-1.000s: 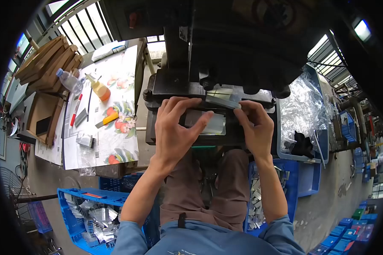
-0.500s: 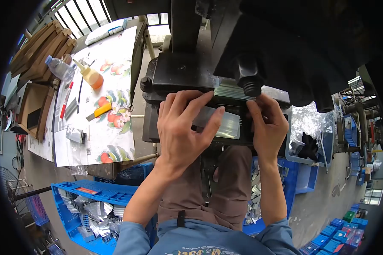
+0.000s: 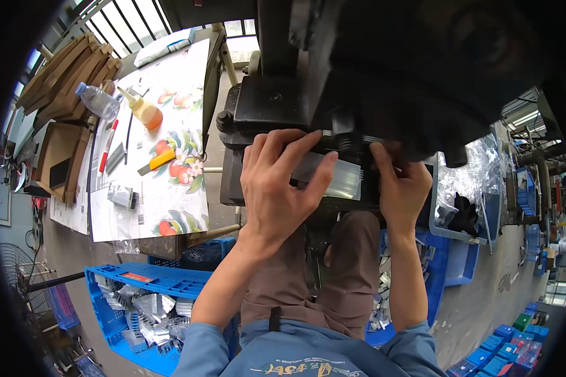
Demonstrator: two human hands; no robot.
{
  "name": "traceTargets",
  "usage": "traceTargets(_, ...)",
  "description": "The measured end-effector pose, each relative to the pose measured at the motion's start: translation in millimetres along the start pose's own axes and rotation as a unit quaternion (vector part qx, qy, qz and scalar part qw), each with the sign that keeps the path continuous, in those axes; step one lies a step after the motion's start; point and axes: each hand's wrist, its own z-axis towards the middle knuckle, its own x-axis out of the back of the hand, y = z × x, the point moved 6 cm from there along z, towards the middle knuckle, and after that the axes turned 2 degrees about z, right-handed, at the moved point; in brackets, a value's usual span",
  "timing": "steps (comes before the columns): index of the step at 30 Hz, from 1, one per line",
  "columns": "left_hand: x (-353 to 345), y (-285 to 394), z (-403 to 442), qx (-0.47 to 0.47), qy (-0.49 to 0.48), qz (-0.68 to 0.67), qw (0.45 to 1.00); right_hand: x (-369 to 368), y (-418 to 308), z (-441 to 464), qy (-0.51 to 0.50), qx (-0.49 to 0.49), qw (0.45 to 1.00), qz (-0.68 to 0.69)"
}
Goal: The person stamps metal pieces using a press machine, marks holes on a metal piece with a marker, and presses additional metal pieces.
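Observation:
A shiny metal piece with a comb-like right edge lies on the front of the dark press. Over its left part is my left hand, thumb and fingers apart, its fingertips reaching the press bed. My right hand is at the right of the bed, its fingers bent and partly hidden under the dark upper part of the press. Between the two hands' fingertips only a thin bright edge of metal shows. What the right fingers grip cannot be made out.
Left, a table holds a spray-like orange bottle, a clear bottle, a yellow cutter and a red marker. Below stands a blue crate of metal parts. A bin with plastic film stands right.
The metal strip that both hands held at the bed is now mostly hidden beneath the upper part of the press. My hands have shifted right in view, and the camera view has moved.

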Motion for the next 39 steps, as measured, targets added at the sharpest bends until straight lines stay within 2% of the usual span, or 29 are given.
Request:
traceTargets(3,6.8,3.0,0.9,0.002,-0.011,-0.006,1.000,0.7,0.8,2.5,0.004,0.003,1.000,0.006)
traceTargets(7,21.4,20.0,10.9,-0.072,-0.097,-0.002,0.993,-1.8,-14.4,8.2,-0.090,-0.020,0.992,0.087)
traceTargets(9,18.3,26.4,15.7,-0.133,-0.197,0.022,0.971,13.9,-12.7,-4.0,-0.085,-0.033,0.994,0.054)
traceTargets(11,19.0,26.6,20.7,-0.142,-0.210,0.028,0.967,44.5,-5.7,-29.8,-0.020,-0.038,0.996,0.075)
traceTargets(13,17.7,27.8,23.1,-0.151,-0.244,0.018,0.958,95.9,10.2,-72.8,0.064,-0.004,0.998,-0.005)
traceTargets(15,21.2,29.3,24.4,-0.152,-0.228,0.020,0.961,149.1,27.3,-123.8,0.124,0.028,0.992,-0.029)
traceTargets(16,22.3,31.1,25.0,-0.154,-0.218,0.020,0.964,180.7,49.8,-151.8,0.149,-0.010,0.987,-0.063)
traceTargets(17,22.7,34.1,23.7,-0.156,-0.217,0.019,0.964,206.4,56.2,-173.3,0.172,-0.039,0.966,-0.192)
traceTargets(19,35.3,37.1,22.8,-0.093,-0.128,-0.100,0.982,231.3,46.2,-187.4,0.220,-0.044,0.913,-0.341)
traceTargets(20,32.2,28.4,14.1,-0.085,-0.113,-0.189,0.972,237.1,46.6,-191.2,0.231,-0.045,0.909,-0.344)
traceTargets(21,24.9,35.1,5.3,-0.089,-0.115,-0.192,0.970,236.0,37.8,-189.2,0.242,-0.046,0.905,-0.347)
traceTargets(22,17.0,41.0,-4.2,-0.010,-0.103,-0.387,0.916,222.6,33.8,-182.5,0.204,-0.039,0.934,-0.291)
traceTargets(23,8.0,47.1,-14.1,0.071,-0.089,-0.562,0.819,202.1,26.7,-174.0,0.166,-0.032,0.958,-0.233)
traceTargets(25,-6.9,70.5,-30.2,0.097,-0.145,-0.637,0.751,139.3,-7.8,-153.9,0.051,-0.033,0.998,-0.034)
traceTargets(27,-13.4,83.1,-38.5,0.145,-0.142,-0.611,0.765,85.5,-51.9,-131.4,0.000,0.013,0.988,0.156)
traceTargets(28,-12.7,79.1,-39.7,0.142,-0.140,-0.608,0.768,68.7,-54.4,-123.3,-0.020,0.006,0.982,0.189)
traceTargets(30,-12.2,68.7,-40.2,0.142,-0.147,-0.652,0.730,49.2,-56.8,-106.3,-0.058,-0.036,0.970,0.235)
traceTargets(33,-4.1,53.6,-23.3,0.154,-0.123,-0.621,0.758,32.8,-54.9,-78.4,-0.102,-0.069,0.962,0.242)
traceTargets(34,-1.8,44.3,-16.7,0.140,-0.136,-0.523,0.829,28.1,-45.2,-68.0,-0.094,-0.079,0.961,0.249)
traceTargets(35,-0.7,27.9,-13.7,0.107,-0.118,-0.388,0.908,26.4,-39.9,-56.0,-0.093,-0.039,0.972,0.212)
traceTargets(36,6.7,24.4,-5.1,0.112,-0.099,-0.299,0.943,25.8,-29.0,-43.3,-0.084,-0.010,0.984,0.154)
traceTargets(37,13.7,21.4,2.8,0.116,-0.080,-0.208,0.968,25.4,-21.5,-30.8,-0.074,0.020,0.993,0.094)
traceTargets(38,13.0,12.7,7.4,0.122,-0.078,-0.209,0.967,23.6,-12.2,-20.6,-0.076,-0.006,0.994,0.080)
traceTargets(39,7.7,2.7,11.0,0.134,-0.117,-0.177,0.968,19.5,-11.2,-14.7,-0.080,-0.008,0.994,0.077)
